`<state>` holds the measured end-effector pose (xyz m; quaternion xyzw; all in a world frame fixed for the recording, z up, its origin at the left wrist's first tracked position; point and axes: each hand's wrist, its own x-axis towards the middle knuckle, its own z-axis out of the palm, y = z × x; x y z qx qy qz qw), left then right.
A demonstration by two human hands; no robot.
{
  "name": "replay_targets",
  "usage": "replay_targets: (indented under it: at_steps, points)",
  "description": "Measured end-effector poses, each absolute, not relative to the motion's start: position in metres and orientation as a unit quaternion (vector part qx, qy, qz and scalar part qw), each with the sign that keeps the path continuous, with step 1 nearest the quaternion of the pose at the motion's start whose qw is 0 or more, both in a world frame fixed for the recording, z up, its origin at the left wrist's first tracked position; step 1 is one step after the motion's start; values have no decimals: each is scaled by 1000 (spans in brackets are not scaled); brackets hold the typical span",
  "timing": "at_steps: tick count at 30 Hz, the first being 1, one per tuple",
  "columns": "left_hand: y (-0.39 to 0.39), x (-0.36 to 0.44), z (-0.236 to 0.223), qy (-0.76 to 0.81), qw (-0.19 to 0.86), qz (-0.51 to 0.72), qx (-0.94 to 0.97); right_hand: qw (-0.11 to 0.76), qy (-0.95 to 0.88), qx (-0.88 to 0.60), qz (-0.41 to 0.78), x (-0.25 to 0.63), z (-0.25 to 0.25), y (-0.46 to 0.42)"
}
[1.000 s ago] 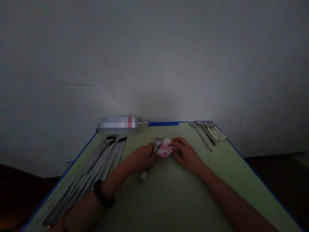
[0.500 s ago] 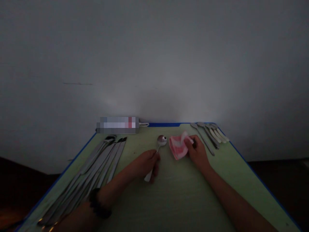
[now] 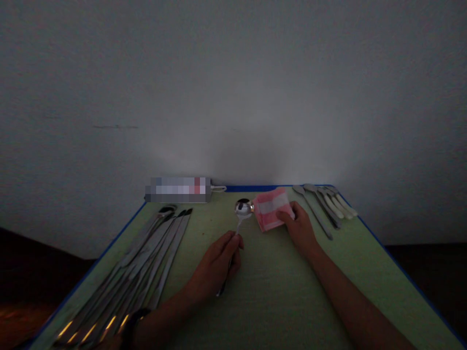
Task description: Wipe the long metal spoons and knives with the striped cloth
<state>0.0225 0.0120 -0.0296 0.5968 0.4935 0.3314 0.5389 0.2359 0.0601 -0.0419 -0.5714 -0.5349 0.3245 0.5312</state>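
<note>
A shiny metal spoon (image 3: 243, 208) is gripped by its handle in my left hand (image 3: 222, 255), bowl pointing away from me and the handle end showing below the fist. My right hand (image 3: 297, 223) pinches a folded pink and white cloth (image 3: 270, 209) between thumb and fingers. The cloth's left edge is right beside the spoon's bowl; whether they touch I cannot tell. Both hands are above the middle of the pale green table (image 3: 270, 291).
Several long-handled metal utensils (image 3: 146, 262) lie in a row at the left. Several spoons (image 3: 315, 214) rest at the far right, some with white handles (image 3: 337, 206). A blurred-out box-like object (image 3: 178, 189) with a white loop stands at the back left, near the wall (image 3: 233, 97).
My left hand has turned the spoon so its bowl faces more toward me. The cloth has spread flatter and come up beside the bowl.
</note>
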Motion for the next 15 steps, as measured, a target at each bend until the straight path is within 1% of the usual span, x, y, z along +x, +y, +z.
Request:
replay_targets:
  at_steps: [2,4,8,12,15]
  points:
    - [10,21,-30,490,521,342,610,558,-524,-579,281,228,-45,67]
    - [8,22,-30,492,515,336,617,584,-517,-569,261,217,-47,70]
    - [9,25,-27,504,498,302,638,615,-540,-487,306,195,-42,57]
    - [10,28,-22,511,476,266,664,594,-635,-358,340,182,-34,39]
    - [9,28,-19,520,422,238,704,622,-575,-391,360,181,-36,39]
